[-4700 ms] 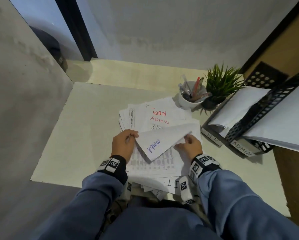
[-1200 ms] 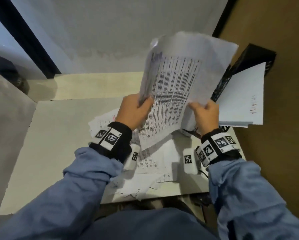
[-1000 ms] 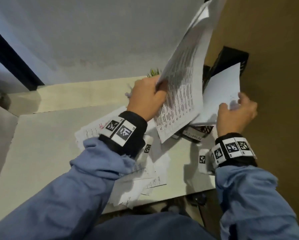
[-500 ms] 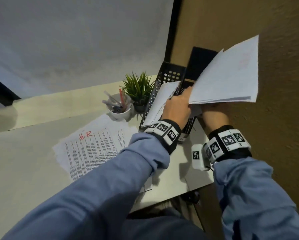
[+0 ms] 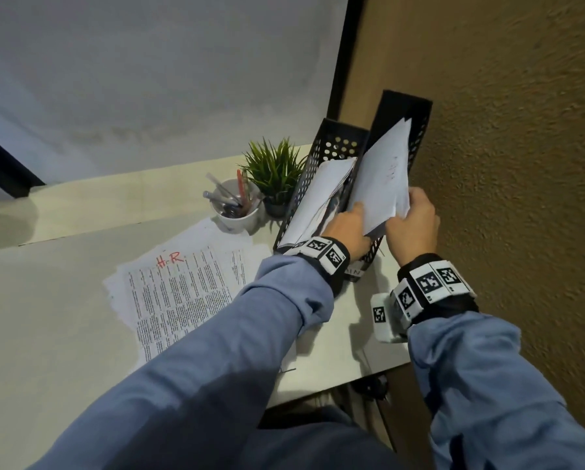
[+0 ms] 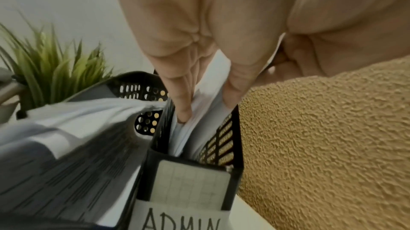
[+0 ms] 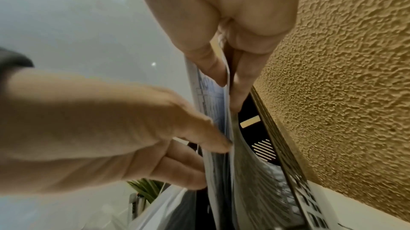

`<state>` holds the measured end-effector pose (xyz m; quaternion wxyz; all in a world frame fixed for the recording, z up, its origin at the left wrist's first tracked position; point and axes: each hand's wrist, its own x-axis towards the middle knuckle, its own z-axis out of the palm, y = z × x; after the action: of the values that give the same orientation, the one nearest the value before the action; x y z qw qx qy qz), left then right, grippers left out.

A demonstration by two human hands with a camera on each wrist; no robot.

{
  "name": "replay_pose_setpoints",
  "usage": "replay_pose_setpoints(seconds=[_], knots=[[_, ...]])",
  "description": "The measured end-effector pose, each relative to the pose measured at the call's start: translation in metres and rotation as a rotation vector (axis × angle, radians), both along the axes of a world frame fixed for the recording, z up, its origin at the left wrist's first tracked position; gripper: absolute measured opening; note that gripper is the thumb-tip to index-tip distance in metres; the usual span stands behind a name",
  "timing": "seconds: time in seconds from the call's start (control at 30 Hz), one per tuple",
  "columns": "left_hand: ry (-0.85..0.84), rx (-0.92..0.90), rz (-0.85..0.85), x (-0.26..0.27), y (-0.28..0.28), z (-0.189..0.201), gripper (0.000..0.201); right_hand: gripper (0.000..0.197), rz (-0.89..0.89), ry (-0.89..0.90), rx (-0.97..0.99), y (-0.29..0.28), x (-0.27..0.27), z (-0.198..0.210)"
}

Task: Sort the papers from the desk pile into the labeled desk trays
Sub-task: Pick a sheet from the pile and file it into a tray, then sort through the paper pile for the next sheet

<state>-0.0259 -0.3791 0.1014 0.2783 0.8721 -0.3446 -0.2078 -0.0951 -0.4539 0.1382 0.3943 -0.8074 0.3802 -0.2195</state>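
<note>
Two black mesh trays stand at the desk's right end. The right one [image 5: 418,110] carries the label ADMIN [image 6: 182,219]. A sheaf of white papers [image 5: 382,178] stands on edge in it. My right hand [image 5: 413,215] pinches the sheaf's near end between thumb and fingers [image 7: 213,68]. My left hand [image 5: 347,225] grips the sheets from the left, fingers [image 6: 184,109] pushed in among them. The left tray [image 5: 331,137] holds other papers [image 5: 321,191]. The desk pile [image 5: 179,293] lies to the left, its top sheet marked H-R in red.
A white cup of pens [image 5: 236,212] and a small potted plant [image 5: 274,171] stand just left of the trays. A rough tan wall [image 5: 504,164] runs close along the ADMIN tray's right side. The desk's front edge [image 5: 352,378] lies under my forearms.
Half a second ago the sheaf was held up above the trays, nearly flat. Now it has come down on edge into the ADMIN tray, both hands with it.
</note>
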Motion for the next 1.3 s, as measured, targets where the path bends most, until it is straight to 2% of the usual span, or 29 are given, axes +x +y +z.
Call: replay_pose_setpoints(seconds=[0.1, 0.2, 0.27, 0.33, 0.4, 0.53, 0.6, 0.67, 0.7, 0.73, 0.8, 0.87, 0.93, 0.97, 1.07, 1.2, 1.23, 1.3], knots=[[0.042, -0.208, 0.021, 0.000, 0.024, 0.007, 0.049, 0.040, -0.046, -0.080, -0.010, 0.003, 0.004, 0.013], [0.106, -0.431, 0.222, 0.001, 0.074, -0.001, 0.041, 0.045, -0.037, -0.262, -0.138, 0.018, 0.011, 0.029], [0.132, -0.431, 0.407, 0.005, 0.121, -0.025, 0.034, 0.042, 0.053, -0.381, -0.330, 0.039, 0.018, 0.033], [0.142, -0.308, 0.618, 0.010, 0.174, -0.058, 0.033, 0.036, 0.205, -0.419, -0.387, 0.066, 0.026, 0.023], [0.139, -0.144, 0.839, 0.011, 0.226, -0.090, 0.036, 0.030, 0.396, -0.310, -0.303, 0.095, 0.033, -0.006], [0.184, 0.208, 1.132, 0.004, 0.300, -0.122, 0.055, 0.032, 0.617, 0.221, 0.001, 0.146, 0.037, -0.086], [0.212, 0.185, 1.162, 0.001, 0.316, -0.126, 0.067, 0.038, 0.652, 0.442, 0.092, 0.163, 0.036, -0.117], [0.225, 0.103, 1.163, -0.001, 0.324, -0.131, 0.071, 0.031, 0.656, 0.561, 0.103, 0.177, 0.035, -0.136], [0.235, 0.069, 1.171, -0.002, 0.326, -0.133, 0.069, 0.020, 0.634, 0.593, 0.110, 0.184, 0.035, -0.141], [0.249, 0.044, 1.182, -0.002, 0.328, -0.133, 0.066, 0.018, 0.610, 0.606, 0.124, 0.190, 0.035, -0.146], [0.278, 0.027, 1.188, -0.002, 0.332, -0.131, 0.053, 0.031, 0.594, 0.640, 0.124, 0.199, 0.034, -0.156], [0.275, 0.014, 1.154, -0.003, 0.336, -0.127, 0.033, 0.024, 0.584, 0.641, 0.157, 0.207, 0.034, -0.158], [0.239, -0.036, 1.104, -0.005, 0.340, -0.123, 0.019, 0.038, 0.530, 0.611, 0.239, 0.210, 0.034, -0.155], [0.224, -0.076, 1.083, -0.006, 0.342, -0.123, 0.016, 0.037, 0.502, 0.611, 0.260, 0.209, 0.035, -0.153], [0.213, -0.147, 1.045, -0.007, 0.352, -0.124, 0.020, 0.032, 0.442, 0.633, 0.298, 0.205, 0.039, -0.151], [0.105, -0.301, 1.102, -0.010, 0.361, -0.124, 0.028, 0.049, 0.434, 0.645, 0.383, 0.200, 0.045, -0.147], [0.122, -0.362, 1.127, -0.010, 0.361, -0.123, 0.032, 0.057, 0.437, 0.613, 0.414, 0.200, 0.046, -0.145], [0.289, -0.485, 1.156, -0.009, 0.356, -0.118, 0.044, 0.061, 0.396, 0.452, 0.537, 0.200, 0.045, -0.138]])
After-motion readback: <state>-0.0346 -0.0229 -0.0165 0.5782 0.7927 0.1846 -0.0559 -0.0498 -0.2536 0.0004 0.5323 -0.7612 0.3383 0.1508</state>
